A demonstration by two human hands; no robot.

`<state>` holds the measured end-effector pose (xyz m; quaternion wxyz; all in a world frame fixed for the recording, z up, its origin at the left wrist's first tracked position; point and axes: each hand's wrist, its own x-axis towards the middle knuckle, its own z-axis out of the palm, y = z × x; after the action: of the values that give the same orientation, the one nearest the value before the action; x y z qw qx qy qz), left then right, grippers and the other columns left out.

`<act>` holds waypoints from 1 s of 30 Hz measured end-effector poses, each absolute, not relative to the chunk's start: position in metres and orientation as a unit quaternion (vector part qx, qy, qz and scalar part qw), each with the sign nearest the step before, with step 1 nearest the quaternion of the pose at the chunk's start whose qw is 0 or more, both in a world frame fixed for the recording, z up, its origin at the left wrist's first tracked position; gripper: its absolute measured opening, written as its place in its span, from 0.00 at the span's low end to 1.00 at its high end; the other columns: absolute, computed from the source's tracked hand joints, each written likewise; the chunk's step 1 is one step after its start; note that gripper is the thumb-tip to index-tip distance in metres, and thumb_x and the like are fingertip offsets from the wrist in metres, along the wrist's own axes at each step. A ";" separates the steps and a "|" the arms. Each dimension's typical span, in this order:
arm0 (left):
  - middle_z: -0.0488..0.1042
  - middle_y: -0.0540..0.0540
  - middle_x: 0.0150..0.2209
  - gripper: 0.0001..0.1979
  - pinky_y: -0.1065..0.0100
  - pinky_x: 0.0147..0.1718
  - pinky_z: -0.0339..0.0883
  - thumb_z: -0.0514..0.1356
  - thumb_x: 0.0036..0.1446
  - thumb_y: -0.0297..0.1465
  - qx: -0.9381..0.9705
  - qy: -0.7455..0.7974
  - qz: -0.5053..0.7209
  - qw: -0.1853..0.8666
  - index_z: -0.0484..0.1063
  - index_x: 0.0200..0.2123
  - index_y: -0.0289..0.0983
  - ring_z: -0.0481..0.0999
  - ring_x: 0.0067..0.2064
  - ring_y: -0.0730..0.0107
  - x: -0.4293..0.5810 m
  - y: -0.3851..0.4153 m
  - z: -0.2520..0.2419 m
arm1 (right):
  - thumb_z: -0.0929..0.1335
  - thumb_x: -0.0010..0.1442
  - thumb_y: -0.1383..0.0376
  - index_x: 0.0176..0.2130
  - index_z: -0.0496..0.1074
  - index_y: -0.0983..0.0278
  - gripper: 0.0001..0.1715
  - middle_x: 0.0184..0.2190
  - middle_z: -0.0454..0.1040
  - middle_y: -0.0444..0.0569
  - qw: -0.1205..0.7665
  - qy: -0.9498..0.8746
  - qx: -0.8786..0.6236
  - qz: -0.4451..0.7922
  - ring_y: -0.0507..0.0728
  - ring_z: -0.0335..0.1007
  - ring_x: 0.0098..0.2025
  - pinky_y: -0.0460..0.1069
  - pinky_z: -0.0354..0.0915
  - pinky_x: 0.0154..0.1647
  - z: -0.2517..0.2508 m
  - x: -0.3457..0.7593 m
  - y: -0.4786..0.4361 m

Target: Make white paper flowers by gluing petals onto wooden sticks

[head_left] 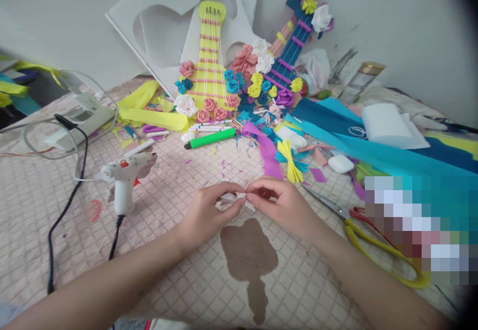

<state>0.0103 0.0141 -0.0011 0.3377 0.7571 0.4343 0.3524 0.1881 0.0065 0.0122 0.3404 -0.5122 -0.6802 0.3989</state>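
Observation:
My left hand (pixel 212 209) and my right hand (pixel 278 200) meet above the middle of the table. Between their closed fingertips they pinch a small strip of white paper (pixel 249 204), partly hidden by the fingers. Just below the hands, a flat brown patch (pixel 248 253) with ragged edges lies on the quilted table cover (pixel 168 280). A yellow paper bow (pixel 289 161), pinched at its middle, sits beyond my right hand. To the left, a white hot glue gun (pixel 125 188) stands with its nozzle pointing away to the right.
Yellow-handled scissors (pixel 349 220) lie on the right. A green marker (pixel 212 138) and paper scraps are spread farther back. A yellow paper guitar (pixel 211 66) and a blue one (pixel 291 51) lean at the wall. Cords trail from a power strip (pixel 80 123).

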 end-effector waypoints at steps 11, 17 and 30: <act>0.76 0.46 0.40 0.11 0.67 0.41 0.69 0.59 0.54 0.31 0.769 0.418 0.338 0.347 0.70 0.42 0.38 0.75 0.41 0.68 0.010 0.018 -0.002 | 0.66 0.55 0.62 0.33 0.74 0.64 0.09 0.32 0.76 0.47 0.342 -0.656 -0.512 0.436 0.54 0.70 0.34 0.49 0.65 0.34 0.007 0.194 0.013; 0.74 0.43 0.44 0.11 0.62 0.45 0.68 0.55 0.58 0.31 0.776 0.408 0.381 0.293 0.69 0.43 0.37 0.73 0.44 0.66 0.004 0.024 -0.001 | 0.67 0.53 0.61 0.32 0.74 0.65 0.10 0.29 0.75 0.47 0.351 -0.633 -0.519 0.455 0.53 0.69 0.31 0.48 0.64 0.33 0.003 0.200 0.019; 0.68 0.44 0.50 0.17 0.56 0.52 0.61 0.55 0.57 0.25 0.822 0.415 0.371 0.122 0.64 0.49 0.44 0.66 0.52 0.61 -0.043 -0.053 0.048 | 0.69 0.48 0.56 0.29 0.73 0.66 0.15 0.20 0.68 0.43 0.368 -0.598 -0.537 0.469 0.49 0.60 0.22 0.45 0.55 0.21 -0.003 0.199 0.023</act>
<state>-0.0431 -0.0529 0.0476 0.1219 0.8217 0.4154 0.3706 0.1989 0.0228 -0.0033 0.3675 -0.5368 -0.5977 0.4686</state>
